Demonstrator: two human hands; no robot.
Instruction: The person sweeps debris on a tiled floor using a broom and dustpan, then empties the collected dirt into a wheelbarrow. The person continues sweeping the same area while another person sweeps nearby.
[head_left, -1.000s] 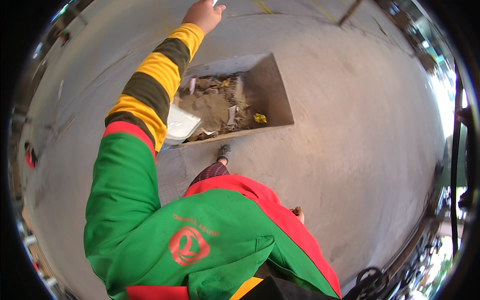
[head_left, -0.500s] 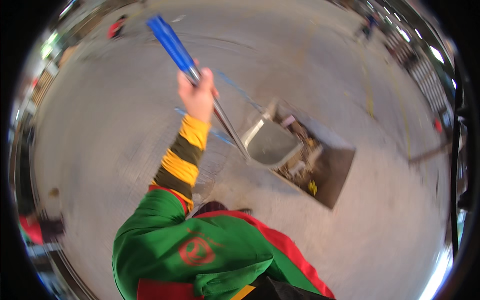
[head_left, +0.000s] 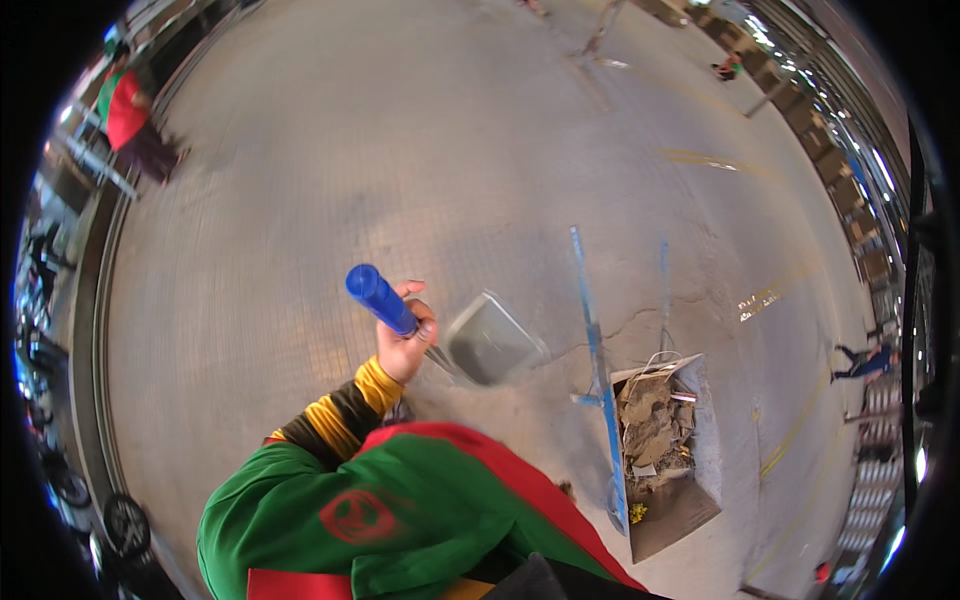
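Loaded cart [head_left: 708, 440] at four o'clock, bare-looking dustpan [head_left: 490, 345] near the centre

A broad grey floor [head_left: 350, 180] fills most of the view, with yellow marks [head_left: 715, 160] toward two o'clock. At six o'clock spreads the wearer's green and red jacket [head_left: 430, 530]. The open metal cart stands on the floor, with blue bars [head_left: 592, 325] reaching up from it toward twelve o'clock. A co-worker in red and green [head_left: 128, 112] stands far off at ten o'clock, well apart from the work.

The grey pan of the dustpan lies at three o'clock from the left hand [head_left: 405, 350], well apart from the cart; whether it touches the floor cannot be told. Its blue grip [head_left: 380, 298] points toward ten o'clock. The left hand's fingers are curled round the handle at the grip's lower end, at least one of them held out loosely. The right hand does not show, so its hold cannot be told.

As for progress, a heap of brown debris [head_left: 655, 420] already sits in the cart, leaving its six-o'clock end mostly bare but for a small yellow scrap [head_left: 638, 512]. The pan appears free of sweepings, though blurred; how much remains to be gathered cannot be judged.
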